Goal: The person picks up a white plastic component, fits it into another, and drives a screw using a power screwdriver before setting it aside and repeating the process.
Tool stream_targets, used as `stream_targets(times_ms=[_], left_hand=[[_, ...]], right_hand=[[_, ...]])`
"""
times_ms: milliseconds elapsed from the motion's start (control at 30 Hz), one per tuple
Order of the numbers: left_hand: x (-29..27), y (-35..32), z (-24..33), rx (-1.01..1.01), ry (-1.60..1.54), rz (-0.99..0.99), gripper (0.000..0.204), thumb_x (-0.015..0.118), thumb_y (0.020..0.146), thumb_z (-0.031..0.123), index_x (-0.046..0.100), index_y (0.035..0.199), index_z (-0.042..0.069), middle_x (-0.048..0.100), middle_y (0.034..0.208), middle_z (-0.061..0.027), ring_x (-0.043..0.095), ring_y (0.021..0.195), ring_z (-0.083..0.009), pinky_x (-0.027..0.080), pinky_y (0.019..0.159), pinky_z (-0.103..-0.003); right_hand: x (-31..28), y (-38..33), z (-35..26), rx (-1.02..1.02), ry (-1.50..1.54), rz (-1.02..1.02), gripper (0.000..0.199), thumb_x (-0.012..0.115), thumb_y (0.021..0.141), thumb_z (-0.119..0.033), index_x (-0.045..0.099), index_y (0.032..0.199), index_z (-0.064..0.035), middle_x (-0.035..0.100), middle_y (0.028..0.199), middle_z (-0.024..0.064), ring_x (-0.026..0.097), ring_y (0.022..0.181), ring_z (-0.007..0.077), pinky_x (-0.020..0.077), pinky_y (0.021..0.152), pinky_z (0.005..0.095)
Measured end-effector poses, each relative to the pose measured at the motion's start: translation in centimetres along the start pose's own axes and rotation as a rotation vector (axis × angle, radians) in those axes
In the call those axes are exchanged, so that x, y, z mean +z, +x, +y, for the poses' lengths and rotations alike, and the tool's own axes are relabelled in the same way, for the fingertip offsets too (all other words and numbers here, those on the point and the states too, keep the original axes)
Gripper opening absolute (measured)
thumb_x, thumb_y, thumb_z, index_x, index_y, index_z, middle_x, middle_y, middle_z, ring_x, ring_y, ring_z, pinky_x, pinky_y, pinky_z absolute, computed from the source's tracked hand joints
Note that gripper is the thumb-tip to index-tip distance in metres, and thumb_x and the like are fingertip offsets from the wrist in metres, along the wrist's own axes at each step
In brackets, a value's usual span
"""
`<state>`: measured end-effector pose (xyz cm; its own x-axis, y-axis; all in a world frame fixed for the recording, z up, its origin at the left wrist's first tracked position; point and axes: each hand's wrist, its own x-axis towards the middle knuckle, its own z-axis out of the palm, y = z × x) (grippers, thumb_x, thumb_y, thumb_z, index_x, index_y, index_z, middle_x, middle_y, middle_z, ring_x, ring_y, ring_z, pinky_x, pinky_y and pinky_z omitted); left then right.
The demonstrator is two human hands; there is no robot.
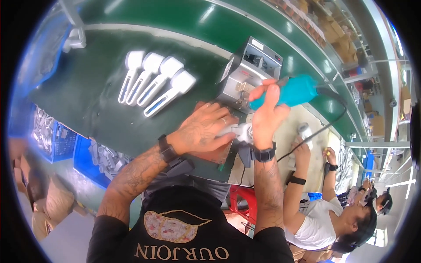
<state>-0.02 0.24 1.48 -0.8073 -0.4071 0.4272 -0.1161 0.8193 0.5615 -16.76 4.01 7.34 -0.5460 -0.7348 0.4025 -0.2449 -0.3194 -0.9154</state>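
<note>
My left hand (204, 127) lies over the bench near its front edge, its fingers closed on a white handheld device (239, 131) with a round, grille-like head. Most of that device's handle is hidden under the hand. In my right hand (268, 116) is a teal electric screwdriver (296, 91), held roughly level with its tip toward the front of a grey metal screw feeder (245, 81). Its cord runs off the back end and curves down. Left of the feeder, several white long-handled devices (160, 79) with round heads lie fanned out on the green bench top (83, 79).
Blue crates (81, 153) of grey and white parts stand below the bench's left edge. At my right, a co-worker (324, 219) handles a white piece (304, 131) at the pale bench section. The screwdriver's black cord (324, 127) hangs between us. A red stool (243, 201) is below.
</note>
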Motion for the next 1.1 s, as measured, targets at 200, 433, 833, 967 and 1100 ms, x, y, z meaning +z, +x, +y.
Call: stream_targets(times_ms=[200, 433, 833, 967, 1100], left_hand=[[0.4, 0.1, -0.3, -0.046, -0.041, -0.003, 0.037, 0.07, 0.092, 0.029, 0.07, 0.126, 0.015, 0.065, 0.11, -0.0042, 0.058, 0.1, -0.0258, 0.043, 0.091, -0.044], [0.3, 0.1, -0.1, -0.06, -0.052, -0.018, 0.039, 0.07, 0.092, 0.029, 0.07, 0.128, 0.015, 0.065, 0.111, -0.0053, 0.058, 0.102, -0.0264, 0.043, 0.093, -0.044], [0.4, 0.2, -0.2, -0.004, -0.019, -0.029, 0.035, 0.068, 0.093, 0.026, 0.065, 0.123, 0.008, 0.061, 0.111, -0.0089, 0.056, 0.104, -0.0302, 0.044, 0.091, -0.044], [0.2, 0.3, -0.3, 0.006, -0.017, -0.034, 0.037, 0.07, 0.091, 0.024, 0.064, 0.123, 0.008, 0.061, 0.116, -0.0086, 0.057, 0.106, -0.0301, 0.044, 0.092, -0.044], [0.5, 0.3, -0.2, 0.038, -0.012, 0.027, 0.038, 0.071, 0.09, 0.025, 0.065, 0.123, 0.007, 0.063, 0.119, -0.0089, 0.058, 0.107, -0.0311, 0.044, 0.093, -0.044]], right_hand=[[-2.6, -4.5, -2.3, 0.02, 0.097, 0.018, 0.046, 0.053, 0.108, -0.04, 0.055, 0.115, 0.0049, 0.056, 0.075, 0.0078, 0.057, 0.068, 0.0195, 0.0478, 0.064, 0.0332], [-2.9, -6.1, -2.3, 0.005, 0.091, -0.007, 0.055, 0.058, 0.105, -0.048, 0.054, 0.114, 0.0061, 0.056, 0.075, 0.0087, 0.058, 0.069, 0.0205, 0.0486, 0.065, 0.0358], [-2.9, -6.8, -0.5, 0.056, 0.179, -0.093, 0.042, 0.061, 0.104, -0.042, 0.052, 0.103, -0.0008, 0.055, 0.078, 0.0088, 0.057, 0.068, 0.0205, 0.0495, 0.066, 0.0367], [-2.6, -6.6, -0.7, 0.062, 0.208, -0.074, 0.039, 0.062, 0.104, -0.039, 0.051, 0.102, -0.0015, 0.054, 0.077, 0.0083, 0.056, 0.07, 0.0202, 0.0496, 0.067, 0.0366], [-2.7, -7.0, -0.5, 0.057, 0.244, -0.07, 0.039, 0.062, 0.104, -0.039, 0.052, 0.105, -0.0011, 0.055, 0.078, 0.009, 0.057, 0.071, 0.0204, 0.0496, 0.068, 0.0365]])
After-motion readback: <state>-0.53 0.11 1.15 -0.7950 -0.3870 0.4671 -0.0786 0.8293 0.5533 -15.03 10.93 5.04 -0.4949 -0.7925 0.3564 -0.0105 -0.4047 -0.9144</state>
